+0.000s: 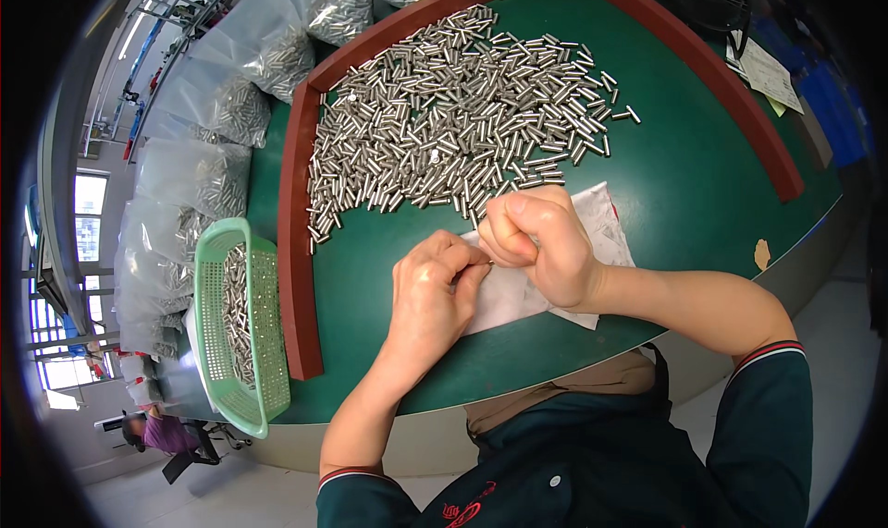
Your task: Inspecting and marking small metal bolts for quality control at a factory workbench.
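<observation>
My left hand (432,288) is closed in a pinch, thumb against forefinger, above a white cloth (606,232) near the front of the green table. Whatever lies between those fingertips is too small to name. Right beside it, my right hand (546,241) is curled into a fist, its fingers folded toward the left hand's fingertips; what it holds, if anything, is hidden. The cloth lies under both hands and has faint marks. Just beyond them spreads a large heap of short metal pins (462,112), shiny and cylindrical.
A dark red wooden rail (301,232) borders the green tabletop (684,186). Outside it at left stand a green plastic basket (268,343) with more pins and several clear bags (217,181) of metal parts. At back right are a black fan (708,1) and papers (768,75).
</observation>
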The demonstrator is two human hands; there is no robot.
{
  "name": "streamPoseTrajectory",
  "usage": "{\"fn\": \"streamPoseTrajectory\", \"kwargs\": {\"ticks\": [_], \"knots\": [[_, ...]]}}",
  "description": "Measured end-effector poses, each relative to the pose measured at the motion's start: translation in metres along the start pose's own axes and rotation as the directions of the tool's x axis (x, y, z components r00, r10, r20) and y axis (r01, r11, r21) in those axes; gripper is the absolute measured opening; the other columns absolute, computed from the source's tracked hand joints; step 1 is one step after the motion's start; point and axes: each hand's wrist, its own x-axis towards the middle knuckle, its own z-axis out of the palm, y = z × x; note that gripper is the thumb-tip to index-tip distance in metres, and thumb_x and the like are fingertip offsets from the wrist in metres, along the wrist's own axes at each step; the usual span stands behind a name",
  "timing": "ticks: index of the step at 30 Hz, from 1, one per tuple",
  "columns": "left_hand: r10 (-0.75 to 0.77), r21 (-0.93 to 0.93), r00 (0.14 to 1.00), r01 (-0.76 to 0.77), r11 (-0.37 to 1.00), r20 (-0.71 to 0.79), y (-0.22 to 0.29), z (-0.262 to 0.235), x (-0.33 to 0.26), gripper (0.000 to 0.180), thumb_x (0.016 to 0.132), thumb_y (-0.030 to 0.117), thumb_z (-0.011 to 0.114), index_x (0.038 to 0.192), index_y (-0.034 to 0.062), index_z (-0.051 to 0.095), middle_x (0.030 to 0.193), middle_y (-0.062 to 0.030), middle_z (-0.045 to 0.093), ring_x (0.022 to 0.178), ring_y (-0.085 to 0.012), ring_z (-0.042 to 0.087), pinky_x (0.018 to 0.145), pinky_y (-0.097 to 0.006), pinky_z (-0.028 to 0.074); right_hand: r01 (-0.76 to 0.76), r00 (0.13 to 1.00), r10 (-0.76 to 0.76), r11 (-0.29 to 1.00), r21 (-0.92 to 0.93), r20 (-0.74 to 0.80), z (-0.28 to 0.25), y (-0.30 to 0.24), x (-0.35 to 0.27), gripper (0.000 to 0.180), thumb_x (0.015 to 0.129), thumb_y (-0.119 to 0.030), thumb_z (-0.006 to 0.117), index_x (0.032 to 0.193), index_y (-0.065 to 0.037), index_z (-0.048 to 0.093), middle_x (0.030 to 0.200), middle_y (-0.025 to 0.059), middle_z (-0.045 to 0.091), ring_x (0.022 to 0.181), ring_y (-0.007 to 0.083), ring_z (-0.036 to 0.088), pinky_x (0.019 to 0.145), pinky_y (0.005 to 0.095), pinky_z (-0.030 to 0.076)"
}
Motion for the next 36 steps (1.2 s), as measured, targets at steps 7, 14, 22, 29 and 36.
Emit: {"fn": "streamPoseTrajectory", "kwargs": {"ticks": [7, 14, 22, 29, 36], "knots": [[-0.050, -0.028, 0.999, 0.050, 0.998, 0.022, 0.002, 0.001, 0.001, 0.006, 0.065, -0.002, 0.063, 0.069, -0.0010, 0.058, 0.066, -0.0104, 0.055, 0.057, -0.0257, 0.054, 0.053, -0.033, 0.043, 0.039, 0.999, -0.038, 0.994, -0.102, 0.012, 0.001, 0.000, 0.000, 0.030, 0.078, -0.017, 0.033, 0.052, -0.003, 0.030, 0.047, 0.0046, 0.034, 0.044, 0.0129, 0.031, 0.043, 0.0281, 0.027], [0.030, 0.030, 0.999, -0.029, 0.999, -0.016, -0.001, 0.000, -0.002, 0.006, 0.065, -0.003, 0.062, 0.071, -0.0012, 0.058, 0.068, -0.0101, 0.055, 0.058, -0.0252, 0.054, 0.052, -0.032, 0.043, -0.086, 0.996, 0.085, 0.961, 0.264, 0.015, -0.008, -0.011, 0.010, 0.037, 0.082, -0.022, 0.033, 0.047, -0.009, 0.028, 0.042, -0.0014, 0.026, 0.041, 0.0082, 0.022, 0.040, 0.0242, 0.018], [-0.312, -0.872, 0.893, 0.410, 0.266, 0.324, -0.014, -0.018, 0.001, 0.011, 0.081, 0.008, 0.057, 0.090, 0.0021, 0.056, 0.079, -0.0061, 0.056, 0.065, -0.0098, 0.052, 0.060, -0.021, 0.043, -0.122, 0.992, 0.120, 0.984, 0.126, 0.025, -0.006, -0.007, 0.002, 0.037, 0.082, -0.022, 0.034, 0.048, -0.009, 0.027, 0.043, -0.0014, 0.025, 0.041, 0.0086, 0.021, 0.041, 0.0249, 0.018], [-0.292, -0.886, 0.862, 0.456, 0.090, 0.414, -0.031, -0.023, 0.002, 0.018, 0.084, 0.008, 0.052, 0.100, -0.0015, 0.054, 0.082, -0.0057, 0.059, 0.069, -0.0087, 0.055, 0.065, -0.020, 0.047, -0.157, 0.988, 0.156, 0.980, 0.121, 0.019, -0.003, -0.008, 0.004, 0.037, 0.082, -0.024, 0.034, 0.048, -0.010, 0.028, 0.043, -0.0014, 0.025, 0.041, 0.0083, 0.019, 0.041, 0.0249, 0.016], [-0.285, -0.883, 0.861, 0.461, 0.087, 0.421, -0.032, -0.023, 0.004, 0.019, 0.086, 0.009, 0.050, 0.100, -0.0023, 0.054, 0.082, -0.0065, 0.060, 0.068, -0.0081, 0.055, 0.064, -0.020, 0.047, -0.193, 0.981, 0.190, 0.958, 0.214, 0.033, -0.005, -0.006, 0.006, 0.040, 0.084, -0.028, 0.034, 0.049, -0.010, 0.028, 0.042, -0.0013, 0.025, 0.040, 0.0084, 0.018, 0.040, 0.0248, 0.016]]}}
